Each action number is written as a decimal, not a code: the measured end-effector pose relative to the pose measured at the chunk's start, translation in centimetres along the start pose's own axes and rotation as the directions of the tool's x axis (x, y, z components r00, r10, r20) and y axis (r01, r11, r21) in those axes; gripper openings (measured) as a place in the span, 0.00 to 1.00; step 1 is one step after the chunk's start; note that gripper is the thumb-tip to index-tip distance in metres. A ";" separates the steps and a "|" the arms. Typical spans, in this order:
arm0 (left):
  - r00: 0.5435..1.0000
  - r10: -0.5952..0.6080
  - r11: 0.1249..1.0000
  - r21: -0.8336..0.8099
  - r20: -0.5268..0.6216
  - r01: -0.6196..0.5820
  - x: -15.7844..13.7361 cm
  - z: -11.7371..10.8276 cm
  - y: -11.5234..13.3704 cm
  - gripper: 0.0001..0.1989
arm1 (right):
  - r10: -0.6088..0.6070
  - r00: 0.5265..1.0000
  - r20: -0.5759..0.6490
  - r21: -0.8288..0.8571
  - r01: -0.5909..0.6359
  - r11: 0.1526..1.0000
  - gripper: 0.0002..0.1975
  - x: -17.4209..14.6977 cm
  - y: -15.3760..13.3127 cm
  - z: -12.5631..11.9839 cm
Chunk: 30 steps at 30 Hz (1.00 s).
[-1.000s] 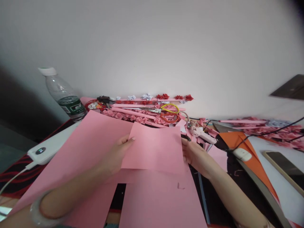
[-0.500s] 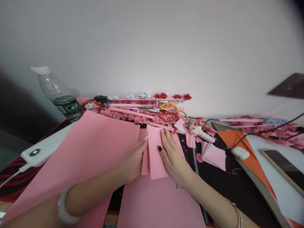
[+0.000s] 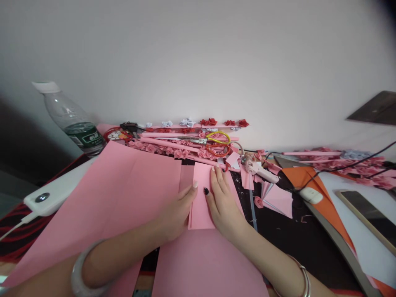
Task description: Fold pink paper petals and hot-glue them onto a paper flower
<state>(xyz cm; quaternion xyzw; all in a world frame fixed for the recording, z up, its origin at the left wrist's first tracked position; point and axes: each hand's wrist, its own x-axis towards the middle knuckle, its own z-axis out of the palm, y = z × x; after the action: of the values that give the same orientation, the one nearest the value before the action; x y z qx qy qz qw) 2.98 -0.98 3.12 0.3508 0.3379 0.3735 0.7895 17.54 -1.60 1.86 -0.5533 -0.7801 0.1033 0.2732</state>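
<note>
A folded piece of pink paper (image 3: 201, 212) lies on larger pink sheets in front of me. My left hand (image 3: 177, 214) is at its left edge, the thumb along the fold and the other fingers mostly hidden, closed on that side. Flat on the right part of the folded paper rests my right hand (image 3: 225, 206), fingers stretched out and pointing away from me. Under them, one large pink sheet (image 3: 207, 264) reaches toward me, and another large pink sheet (image 3: 123, 194) spreads out at the left, beneath my left forearm.
Scissors (image 3: 216, 142) lie on pink paper flowers (image 3: 154, 149) by the wall. A pink glue gun (image 3: 260, 169) sits right of my hands. At left stand a water bottle (image 3: 74, 119) and a white power bank (image 3: 58, 187); at right lie a mouse (image 3: 311, 195) and a phone (image 3: 368, 216).
The folded paper's raised left edge has come down and its layers now lie closer together. My left thumb has moved slightly right onto the fold; my right hand stays flat on it.
</note>
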 end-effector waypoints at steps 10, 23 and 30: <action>0.990 0.080 0.977 0.207 -0.113 -0.056 -0.1 -0.3 -0.3 0.25 | 0.080 0.994 -0.068 0.195 -0.066 0.979 0.31 -0.1 -0.2 -0.3; 0.949 0.312 0.551 0.804 0.052 -0.225 0.1 -1.0 0.9 0.20 | 0.297 0.951 -0.087 0.688 -0.158 0.709 0.33 -0.2 0.6 -2.3; 0.996 0.072 0.615 0.784 0.056 -0.088 0.3 -1.6 1.1 0.18 | 0.298 0.953 -0.050 0.698 -0.180 0.693 0.34 -0.1 0.8 -3.1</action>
<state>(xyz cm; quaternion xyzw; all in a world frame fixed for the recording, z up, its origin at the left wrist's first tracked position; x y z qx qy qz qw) 1.49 0.29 3.04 0.6784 0.4436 0.2200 0.5428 19.93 -1.85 3.98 -0.5163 -0.5830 0.3742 0.5036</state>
